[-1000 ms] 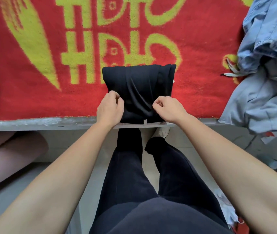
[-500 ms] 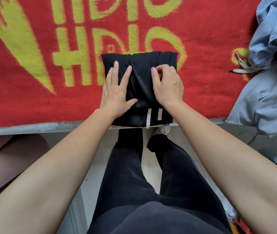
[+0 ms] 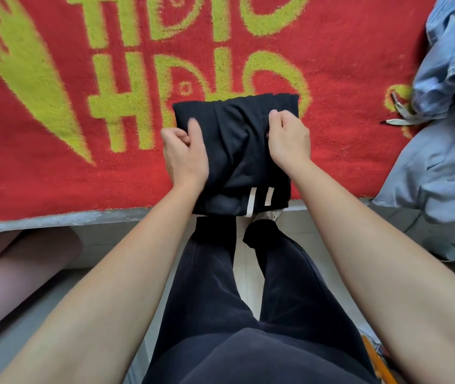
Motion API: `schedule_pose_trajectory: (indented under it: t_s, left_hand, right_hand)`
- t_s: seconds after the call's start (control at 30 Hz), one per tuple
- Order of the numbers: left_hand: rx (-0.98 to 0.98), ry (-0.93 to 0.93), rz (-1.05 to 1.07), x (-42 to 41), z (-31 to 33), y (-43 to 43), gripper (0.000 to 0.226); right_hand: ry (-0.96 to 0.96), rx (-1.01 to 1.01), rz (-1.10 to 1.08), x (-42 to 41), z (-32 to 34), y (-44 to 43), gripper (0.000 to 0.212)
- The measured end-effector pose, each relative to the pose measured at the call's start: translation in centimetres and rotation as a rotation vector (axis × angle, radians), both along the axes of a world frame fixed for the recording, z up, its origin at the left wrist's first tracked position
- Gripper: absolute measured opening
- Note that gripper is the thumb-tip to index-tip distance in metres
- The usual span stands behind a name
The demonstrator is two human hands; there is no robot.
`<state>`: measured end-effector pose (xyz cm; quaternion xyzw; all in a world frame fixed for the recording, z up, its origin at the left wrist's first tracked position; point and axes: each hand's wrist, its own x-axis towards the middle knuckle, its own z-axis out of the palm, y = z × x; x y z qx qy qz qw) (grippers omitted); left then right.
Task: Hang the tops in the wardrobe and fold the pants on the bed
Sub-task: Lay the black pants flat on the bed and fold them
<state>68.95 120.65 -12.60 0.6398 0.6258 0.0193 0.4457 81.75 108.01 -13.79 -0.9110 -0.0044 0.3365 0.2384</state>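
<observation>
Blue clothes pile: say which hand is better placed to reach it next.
Right, probably. The right hand grips the folded black pants on the side facing the blue clothes pile; the left hand would have to cross over.

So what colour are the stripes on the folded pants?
White stripes on black pants, head view.

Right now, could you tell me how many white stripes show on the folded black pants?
2. Both lie at the near edge of the pants: a longer stripe and, right of it, a shorter stripe. Folds may hide others.
</observation>
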Motion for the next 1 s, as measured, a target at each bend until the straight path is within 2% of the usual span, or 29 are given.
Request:
schedule_pose_trajectory:
  t_s: [0.07,0.13,0.23,0.3,0.4,0.47,0.53,0.6,0.67,0.77,0.83,0.9,0.97,1.0]
  left_hand:
    - [-0.08,0.02,0.153,2.3,-0.2,1.4,0.046]
    - [-0.024,0.023,0.073,3.6,-0.3,2.1,0.036]
    - [0.124,-0.044,-0.006,2.7,-0.4,2.5,0.018]
    - [0.129,-0.003,0.019,0.9,-0.7,2.3,0.018]
    - [-0.102,0.081,0.093,-1.3,-1.3,1.1,0.034]
    - [-0.232,0.07,0.112,-2.4,-1.7,0.5,0.049]
    - [-0.25,0.053,0.061,-3.7,-1.6,-0.2,0.057]
    - [-0.166,0.049,-0.005,-4.7,-1.1,-1.1,0.059]
    - [-0.073,0.026,-0.022,-4.9,-0.5,-1.9,0.06]
    - [-0.054,0.034,-0.003,-4.8,-0.1,-2.4,0.058]
    - [-0.094,0.136,-0.076,-5.9,-0.8,-2.4,0.053]
    - [-0.184,0.221,-0.165,-6.9,-1.6,-2.2,0.059]
    - [-0.186,0.269,-0.204,-7.2,-2.3,-1.9,0.059]
    - [-0.162,0.286,-0.215,-7.2,-2.4,-1.7,0.056]
  right_hand:
    - [-0.004,0.004,0.08,-0.1,0.5,0.7,0.051]
    - [-0.019,0.03,0.11,0.0,0.9,1.4,0.05]
    - [-0.237,0.068,-0.097,1.2,0.7,0.8,0.036]
    - [-0.194,-0.055,-0.213,1.7,0.0,-0.6,0.038]
    - [0.05,-0.159,-0.184,0.6,-1.1,-2.4,0.048]
    - [0.027,-0.167,-0.199,-0.5,-1.0,-2.9,0.053]
    - [-0.061,-0.185,-0.212,-1.9,-0.5,-3.7,0.058]
    - [-0.021,-0.202,-0.108,-3.7,-0.2,-4.4,0.06]
    - [0.011,-0.125,-0.027,-5.5,0.1,-5.0,0.055]
    - [-0.108,-0.053,-0.112,-7.0,0.0,-5.7,0.039]
    - [-0.06,-0.188,-0.18,-7.3,-0.6,-6.7,0.03]
    - [0.082,-0.323,-0.247,-7.1,-1.4,-8.3,0.025]
    - [0.136,-0.352,-0.313,-6.5,-1.8,-9.6,0.018]
    - [0.088,-0.336,-0.336,-6.2,-1.7,-9.7,0.016]
